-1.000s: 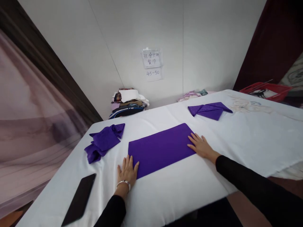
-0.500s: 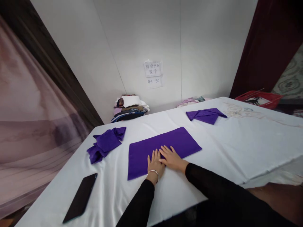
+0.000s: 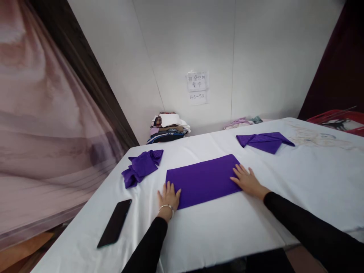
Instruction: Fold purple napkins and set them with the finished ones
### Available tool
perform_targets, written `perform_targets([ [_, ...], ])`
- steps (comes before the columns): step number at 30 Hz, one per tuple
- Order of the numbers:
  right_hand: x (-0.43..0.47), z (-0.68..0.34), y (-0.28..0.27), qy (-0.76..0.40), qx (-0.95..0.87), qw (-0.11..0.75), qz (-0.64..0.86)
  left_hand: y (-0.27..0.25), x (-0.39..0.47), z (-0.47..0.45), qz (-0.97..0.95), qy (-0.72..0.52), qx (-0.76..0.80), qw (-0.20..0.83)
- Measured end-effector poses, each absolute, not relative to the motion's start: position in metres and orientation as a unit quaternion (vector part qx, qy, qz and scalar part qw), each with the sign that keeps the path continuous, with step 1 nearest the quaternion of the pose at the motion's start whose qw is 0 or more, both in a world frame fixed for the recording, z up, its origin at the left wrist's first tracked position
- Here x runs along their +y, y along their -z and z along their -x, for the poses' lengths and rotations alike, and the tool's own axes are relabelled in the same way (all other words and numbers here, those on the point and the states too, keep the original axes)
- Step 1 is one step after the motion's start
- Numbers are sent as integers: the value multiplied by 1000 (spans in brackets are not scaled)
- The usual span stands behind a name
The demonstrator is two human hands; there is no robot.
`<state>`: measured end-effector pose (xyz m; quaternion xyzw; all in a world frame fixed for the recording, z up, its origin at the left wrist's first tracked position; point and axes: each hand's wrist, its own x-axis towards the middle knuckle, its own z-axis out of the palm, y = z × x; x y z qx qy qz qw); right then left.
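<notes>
A purple cloth napkin [image 3: 203, 180], folded into a flat rectangle, lies on the white tablecloth [image 3: 216, 231] in front of me. My left hand [image 3: 170, 196] rests with fingers spread over its left end, a silver bangle at the wrist. On the right end, my right hand [image 3: 248, 181] lies flat with its fingers apart. Both palms face down and neither hand grips anything. To the left is a purple cloth folded into a bow-like shape [image 3: 144, 165]. Another folded purple cloth [image 3: 265, 142], with a downward point, sits at the far right.
A dark phone [image 3: 115, 223] lies near the left table edge. Behind the table are stacked clothes [image 3: 167, 129] and a lower fabric pile [image 3: 240, 122]. Beige cords [image 3: 318, 138] and a red basket [image 3: 338, 115] are at the right. Paper notes [image 3: 197, 88] hang on the wall.
My hands have moved apart from the middle of the napkin, the left to its left end and the right to its right end. The view has shifted slightly left.
</notes>
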<state>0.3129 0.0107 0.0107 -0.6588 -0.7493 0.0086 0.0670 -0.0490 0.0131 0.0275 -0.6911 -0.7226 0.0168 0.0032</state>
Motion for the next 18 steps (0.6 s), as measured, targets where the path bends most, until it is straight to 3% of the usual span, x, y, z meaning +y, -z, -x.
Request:
perform_targets([
  [8, 45, -169, -20, -132, -847, 120, 501, -17, 47, -26, 788, 19, -615, -6],
  [18, 99, -317, -6, -61, -717, 71, 691, -17, 88, 79, 684, 22, -729, -13],
])
